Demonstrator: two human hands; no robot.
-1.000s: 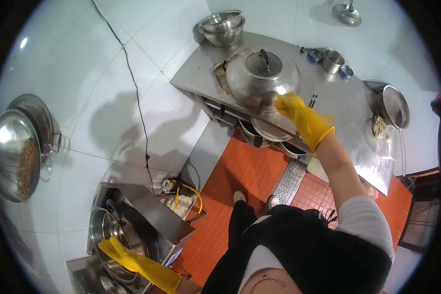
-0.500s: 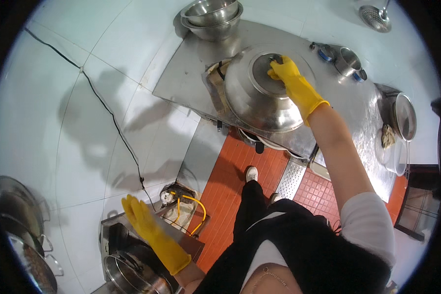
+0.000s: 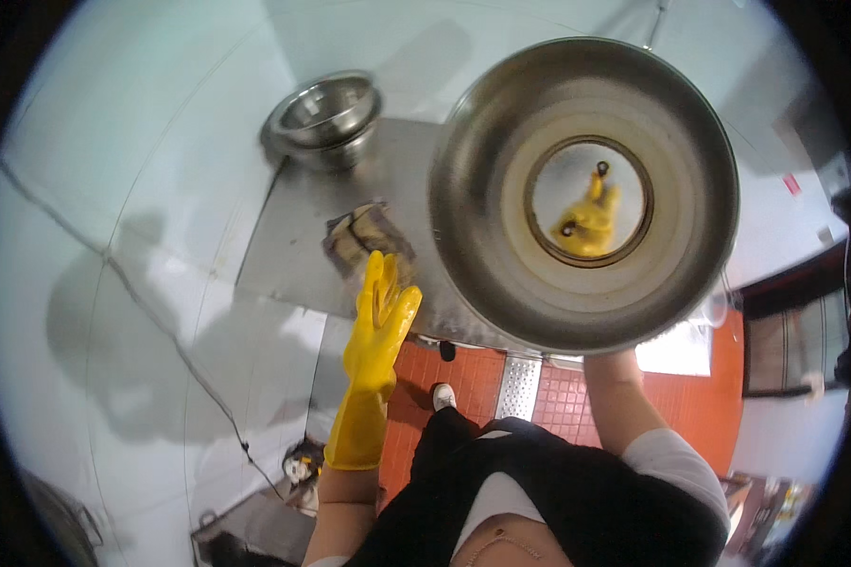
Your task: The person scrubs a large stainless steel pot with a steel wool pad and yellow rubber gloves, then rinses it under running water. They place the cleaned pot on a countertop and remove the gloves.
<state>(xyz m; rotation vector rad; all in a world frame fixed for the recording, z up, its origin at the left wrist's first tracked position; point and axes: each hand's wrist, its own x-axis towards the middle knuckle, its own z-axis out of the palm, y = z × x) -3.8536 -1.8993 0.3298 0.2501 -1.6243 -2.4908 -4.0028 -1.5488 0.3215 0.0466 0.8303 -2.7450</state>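
My right hand point(image 3: 591, 225), in a yellow rubber glove, grips the handle of a large steel domed pot lid point(image 3: 487, 203). The lid is raised and turned so that its hollow underside faces me. Through the round glass in its middle I see the yellow fingers; the rest of the hand is hidden behind the metal. My left hand point(image 3: 376, 326), gloved in yellow too, has its fingers stretched out and holds nothing. It is just in front of a folded brown cloth point(image 3: 373, 236) on the steel counter; whether it touches the cloth I cannot tell.
Steel bowls point(image 3: 323, 118) are stacked at the counter's far left corner. The steel counter point(image 3: 288, 241) runs to the right behind the lid. A black cable point(image 3: 165, 321) hangs along the tiled wall at left. Red flooring point(image 3: 473, 378) lies below.
My right hand has lifted the lid off the counter and tipped it up, baring the brown cloth. My left hand has swung from the lower left up to the counter.
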